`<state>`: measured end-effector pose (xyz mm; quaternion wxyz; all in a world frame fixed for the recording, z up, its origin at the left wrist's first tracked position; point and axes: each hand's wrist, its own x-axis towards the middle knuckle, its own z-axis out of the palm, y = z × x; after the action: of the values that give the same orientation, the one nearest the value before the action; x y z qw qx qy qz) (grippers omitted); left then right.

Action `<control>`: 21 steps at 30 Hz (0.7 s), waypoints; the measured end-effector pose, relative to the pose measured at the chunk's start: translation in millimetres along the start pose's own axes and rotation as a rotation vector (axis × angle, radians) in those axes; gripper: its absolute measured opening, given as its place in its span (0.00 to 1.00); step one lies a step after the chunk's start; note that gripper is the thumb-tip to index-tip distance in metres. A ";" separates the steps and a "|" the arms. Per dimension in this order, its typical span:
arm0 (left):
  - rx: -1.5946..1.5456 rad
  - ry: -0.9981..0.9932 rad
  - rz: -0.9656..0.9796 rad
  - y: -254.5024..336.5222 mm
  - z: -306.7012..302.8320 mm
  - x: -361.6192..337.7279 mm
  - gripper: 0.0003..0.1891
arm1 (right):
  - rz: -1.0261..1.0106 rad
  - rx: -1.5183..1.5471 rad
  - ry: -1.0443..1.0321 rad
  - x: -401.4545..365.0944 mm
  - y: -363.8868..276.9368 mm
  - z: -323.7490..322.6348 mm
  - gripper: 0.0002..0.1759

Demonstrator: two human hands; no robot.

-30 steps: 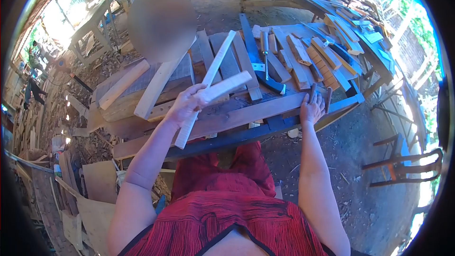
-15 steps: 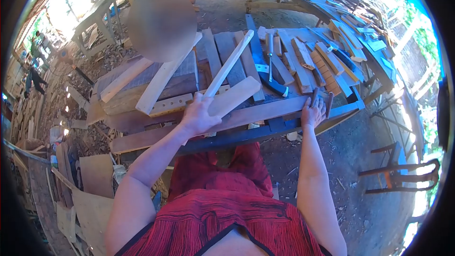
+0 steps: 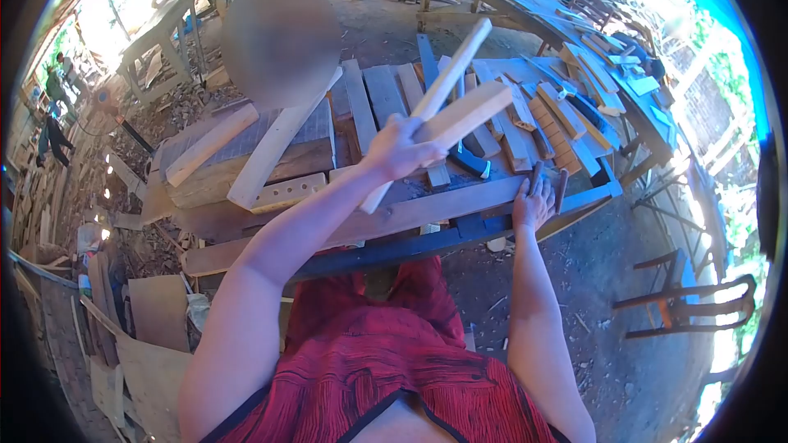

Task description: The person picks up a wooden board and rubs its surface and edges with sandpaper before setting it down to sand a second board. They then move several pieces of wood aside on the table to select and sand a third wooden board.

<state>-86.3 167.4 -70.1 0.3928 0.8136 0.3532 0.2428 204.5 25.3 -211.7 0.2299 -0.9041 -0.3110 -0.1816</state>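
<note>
My left hand (image 3: 402,148) is closed around two pieces of wood, a narrow pale strip (image 3: 456,66) and a wider, thicker block (image 3: 474,115), raised over the bench and pointing away to the right. Along the near edge of the bench lies a long wooden board (image 3: 410,212). Its right end is under my right hand (image 3: 533,203), whose fingers curl over it beside two short dark upright pieces (image 3: 561,189). A handsaw's dark handle (image 3: 470,161) shows just beyond the raised block, which partly hides the saw.
Several wood offcuts (image 3: 566,119) crowd the bench's right side. On the left lie long pale boards (image 3: 279,143) and a strip with holes (image 3: 289,194). A second table (image 3: 525,4) holds more wood behind. A wooden chair (image 3: 698,308) stands right; people (image 3: 56,135) are far left.
My left hand has lifted the narrow strip and the block and carried them forward and right. My right hand stays at the end of the long board.
</note>
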 end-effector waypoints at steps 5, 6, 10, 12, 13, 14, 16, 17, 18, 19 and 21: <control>0.312 0.142 -0.095 38.7 54.0 52.2 0.36 | 0.016 -0.019 -0.037 0.4 0.4 0.7 0.28; 0.305 0.151 -0.103 43.6 63.6 61.1 0.36 | 0.036 -0.010 -0.052 0.4 -1.3 -2.0 0.28; 0.408 0.151 -0.221 41.4 94.8 83.8 0.34 | 0.076 0.034 -0.075 0.9 -4.8 -6.8 0.28; 0.581 0.070 -0.192 37.5 99.4 81.5 0.35 | 0.061 0.028 -0.079 3.0 -2.0 -2.4 0.28; 0.581 0.064 -0.200 33.9 100.8 78.7 0.35 | 0.060 0.025 -0.073 2.5 0.0 -0.4 0.28; 0.533 0.061 -0.188 31.1 101.7 76.0 0.36 | 0.062 0.023 -0.081 2.2 1.2 0.2 0.28; 0.489 0.053 -0.175 24.5 100.0 72.2 0.36 | 0.051 0.012 -0.070 2.8 1.7 1.2 0.29; 0.412 0.095 -0.151 20.8 92.0 68.6 0.36 | 0.055 0.011 -0.076 2.1 -0.1 -1.1 0.29; 0.336 0.135 -0.124 20.1 79.4 63.7 0.36 | 0.056 0.010 -0.075 2.8 -2.4 -4.6 0.29; 0.354 0.145 -0.103 15.9 61.9 58.6 0.37 | 0.062 0.009 -0.075 2.2 -3.5 -5.5 0.30; 0.380 0.258 -0.080 -14.4 28.5 53.7 0.36 | 0.050 -0.009 -0.064 3.9 -0.9 -0.6 0.30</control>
<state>-38.8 201.6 -91.8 0.1934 0.8207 0.4718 0.2580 206.8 27.5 -209.1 0.2203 -0.9179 -0.2949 -0.1482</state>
